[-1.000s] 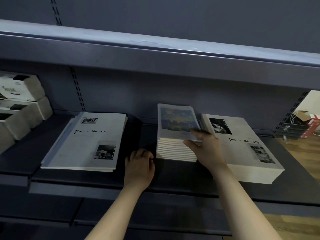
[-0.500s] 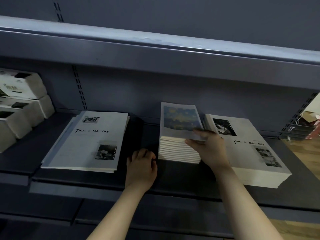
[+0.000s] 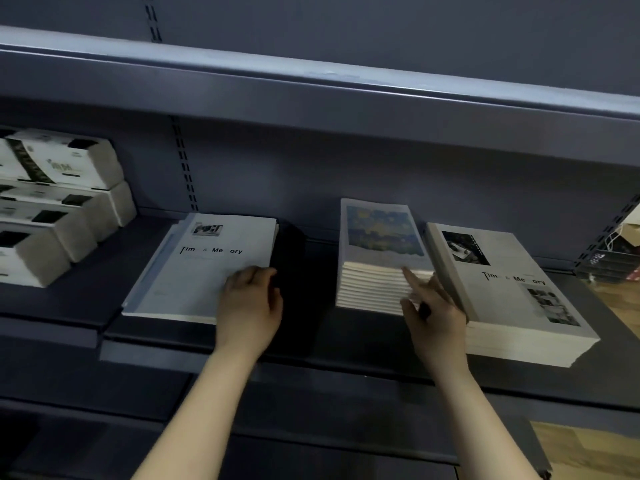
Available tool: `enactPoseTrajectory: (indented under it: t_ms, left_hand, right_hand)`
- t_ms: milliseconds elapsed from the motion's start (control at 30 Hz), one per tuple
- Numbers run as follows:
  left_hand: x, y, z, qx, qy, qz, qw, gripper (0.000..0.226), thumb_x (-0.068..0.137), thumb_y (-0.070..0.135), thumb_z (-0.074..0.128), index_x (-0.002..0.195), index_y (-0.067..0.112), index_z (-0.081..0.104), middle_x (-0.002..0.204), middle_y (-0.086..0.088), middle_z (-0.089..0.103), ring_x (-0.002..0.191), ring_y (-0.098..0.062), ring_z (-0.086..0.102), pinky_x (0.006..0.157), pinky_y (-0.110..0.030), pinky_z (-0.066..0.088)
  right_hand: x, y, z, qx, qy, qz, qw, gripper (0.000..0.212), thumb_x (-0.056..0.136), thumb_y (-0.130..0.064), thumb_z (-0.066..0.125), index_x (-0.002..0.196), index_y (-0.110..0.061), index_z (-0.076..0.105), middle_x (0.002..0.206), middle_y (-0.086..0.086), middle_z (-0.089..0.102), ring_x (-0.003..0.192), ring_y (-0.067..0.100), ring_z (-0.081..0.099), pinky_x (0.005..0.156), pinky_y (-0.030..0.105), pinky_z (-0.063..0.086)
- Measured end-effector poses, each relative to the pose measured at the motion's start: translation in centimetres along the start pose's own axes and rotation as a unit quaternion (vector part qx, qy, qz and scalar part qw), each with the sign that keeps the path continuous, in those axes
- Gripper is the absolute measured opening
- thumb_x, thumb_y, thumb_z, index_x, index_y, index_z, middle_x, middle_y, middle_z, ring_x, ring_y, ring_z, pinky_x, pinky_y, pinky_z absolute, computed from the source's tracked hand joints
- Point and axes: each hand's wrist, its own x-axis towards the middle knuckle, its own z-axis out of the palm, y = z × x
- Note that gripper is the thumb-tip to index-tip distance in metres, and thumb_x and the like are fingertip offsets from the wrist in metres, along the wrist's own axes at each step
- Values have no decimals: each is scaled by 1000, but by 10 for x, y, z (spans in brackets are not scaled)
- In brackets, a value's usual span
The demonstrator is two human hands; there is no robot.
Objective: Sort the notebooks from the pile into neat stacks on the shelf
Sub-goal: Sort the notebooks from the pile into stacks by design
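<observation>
What has just changed: the left hand (image 3: pixel 247 306) has left the bare shelf (image 3: pixel 311 344) beside the painted-cover stack (image 3: pixel 377 258) and now lies on the near corner of the loose pile (image 3: pixel 194 271) to that stack's left. The right hand (image 3: pixel 434 313) has slid off the stack's cover to its near right corner.
Left grip: fingers bent over the pile's top cover, thumb at its edge; whether it pinches a notebook cannot be told.
Right grip: open, straight fingers touching the stack's page edges.
Meaning: the stack looks squared, and the next notebook is probably about to be drawn from the pile.
Task's things: the pile left of the stack, uneven, a bluish edge showing beneath; the "Time & Memory" stack (image 3: pixel 502 289) just right of it.
Surface: dark metal shelf, slotted back panel, upper shelf (image 3: pixel 311 88) overhead.
Room: white boxes (image 3: pixel 62 202) far left of the stack; wooden floor (image 3: pixel 616 306) to the right.
</observation>
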Motion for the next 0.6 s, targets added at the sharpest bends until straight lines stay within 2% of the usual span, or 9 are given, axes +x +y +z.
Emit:
enactPoseTrajectory:
  t_ms: [33,133,167,267,367,467,600]
  left_hand:
    - [4,-13,-8,33,-28,-44,998,35,87,23,55,121,15,58,119,-10,59,107,-32,52,87,-41,42]
    - [12,-49,-31,128,-82,-155,976,48,92,40,46,132,13,49,133,-12,49,120,-34,43,96,-44,37]
    - [14,-58,-39,146,-93,-186,967,54,92,45,44,133,11,47,135,-14,47,122,-35,41,98,-46,36]
    - [19,-80,-56,140,-125,-277,942,74,88,62,42,139,9,39,139,-17,42,126,-38,36,99,-50,33]
    - [20,-90,-65,114,-157,-316,929,89,79,75,43,141,12,36,139,-18,40,127,-39,35,98,-51,35]
    - [26,-93,-72,121,-164,-313,928,87,77,73,50,138,13,42,139,-17,42,127,-39,35,96,-49,39]
    - [36,-96,-78,112,-171,-319,926,77,73,62,61,133,14,49,137,-16,45,126,-39,35,90,-45,44]
  right_hand:
    - [-6,-1,1,19,1,-5,1000,51,83,2,66,124,-27,59,114,16,65,115,38,56,100,40,47]
    - [-20,-6,6,26,-8,27,999,40,82,2,67,112,-25,68,131,13,57,130,26,47,100,9,34]
    - [-23,-8,9,12,-11,37,999,35,82,0,67,109,-21,71,133,13,56,129,24,49,97,6,32]
    - [-31,-17,17,-27,-39,57,997,24,84,-5,66,105,-16,72,127,10,61,124,22,53,97,19,34]
    - [-36,-23,25,-59,-71,68,993,21,84,-8,67,103,-14,73,120,7,64,116,22,58,92,19,36]
    - [-40,-28,32,-85,-101,67,989,20,84,-12,66,103,-16,72,110,1,68,105,20,61,81,20,39]
    - [-42,-27,35,-133,-138,64,979,24,86,-18,64,108,-19,71,119,-1,64,113,16,57,84,20,39]
